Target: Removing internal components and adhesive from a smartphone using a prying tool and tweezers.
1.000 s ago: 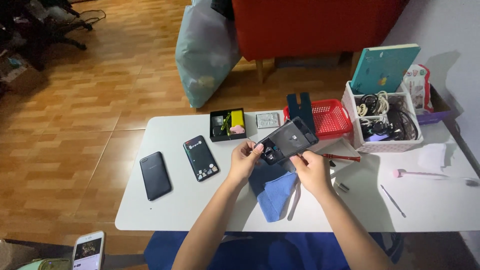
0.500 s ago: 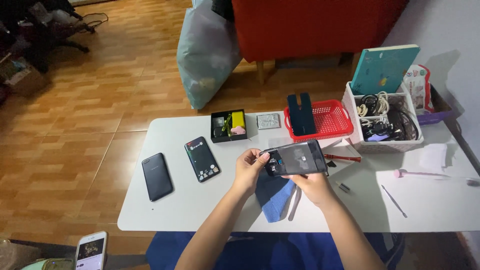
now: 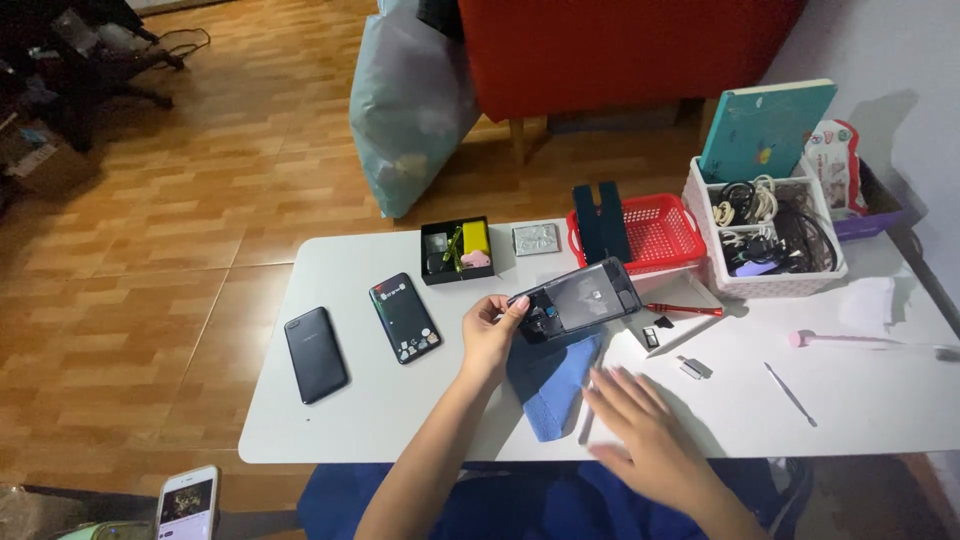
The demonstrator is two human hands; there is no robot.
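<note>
The left hand (image 3: 492, 335) is gripping an opened phone (image 3: 580, 298) (back off), while the right hand (image 3: 640, 420) is hovering open-fingered over the tabletop (image 3: 400, 420).

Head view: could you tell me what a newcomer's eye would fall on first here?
The opened phone, its back off, is held up in the left hand over a blue cloth at the middle of the white table. The right hand hovers open near the front edge. Behind stand a red basket and a white basket of cables.
</note>
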